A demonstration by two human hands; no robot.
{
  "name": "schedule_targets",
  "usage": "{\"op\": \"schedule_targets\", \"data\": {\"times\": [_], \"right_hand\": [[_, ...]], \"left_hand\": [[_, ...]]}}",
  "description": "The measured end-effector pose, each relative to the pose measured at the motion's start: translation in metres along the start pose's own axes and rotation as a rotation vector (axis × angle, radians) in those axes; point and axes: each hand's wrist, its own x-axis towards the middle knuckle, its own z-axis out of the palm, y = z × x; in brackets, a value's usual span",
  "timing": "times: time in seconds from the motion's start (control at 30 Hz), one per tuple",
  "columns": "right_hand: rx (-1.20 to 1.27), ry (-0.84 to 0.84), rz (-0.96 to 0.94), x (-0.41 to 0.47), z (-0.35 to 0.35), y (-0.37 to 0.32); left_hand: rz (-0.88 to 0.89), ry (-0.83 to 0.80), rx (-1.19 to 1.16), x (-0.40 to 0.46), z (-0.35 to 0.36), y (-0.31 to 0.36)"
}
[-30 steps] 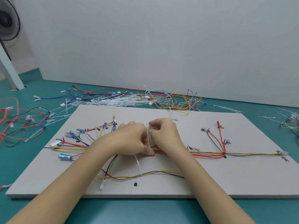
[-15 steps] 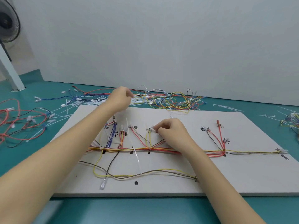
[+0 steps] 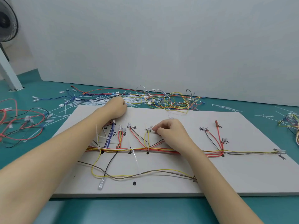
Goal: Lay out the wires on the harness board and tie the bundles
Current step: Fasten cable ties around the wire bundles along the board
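My left hand (image 3: 117, 106) reaches the cable ties (image 3: 97, 102) beyond the harness board (image 3: 242, 175), grip unclear; right hand (image 3: 169, 131) pinches a connector (image 3: 150, 128).

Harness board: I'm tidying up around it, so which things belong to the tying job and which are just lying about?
In the job:
harness board
main wire bundle
cable tie
pile of loose ties
left hand
right hand

Lying about:
red and black wires
fan

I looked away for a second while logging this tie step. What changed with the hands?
The left hand let go of the cable tie at the bundle and reached to the loose ties beyond the harness board. The right hand stayed at the yellow branch connector.
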Motion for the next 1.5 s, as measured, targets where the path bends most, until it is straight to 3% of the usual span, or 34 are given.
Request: {"op": "schedule_targets", "data": {"times": [0.17, 0.73, 0.93, 1.03, 1.17, 1.3, 1.5], "right_hand": [[0.022, -0.011, 0.009, -0.001, -0.001, -0.001], [0.021, -0.033, 0.015, -0.003, -0.004, -0.004], [0.045, -0.008, 0.013, -0.004, -0.006, -0.005], [0.133, 0.07, -0.008, -0.002, -0.019, -0.009], [0.302, 0.23, 0.017, 0.001, -0.05, -0.01], [0.294, 0.228, 0.109, -0.001, -0.06, -0.003], [0.252, 0.104, 0.178, -0.003, -0.048, 0.01]], "left_hand": [[0.013, 0.113, -0.127, 0.001, -0.007, -0.007], [0.161, 0.326, -0.143, -0.002, -0.014, -0.019], [0.238, 0.418, -0.264, -0.005, -0.042, 0.018], [0.349, 0.338, -0.266, -0.017, -0.06, 0.058], [0.513, 0.079, -0.162, -0.054, -0.052, 0.101], [0.512, -0.209, -0.226, -0.079, -0.024, 0.112], [0.381, -0.164, -0.377, -0.075, -0.007, 0.096]]}}
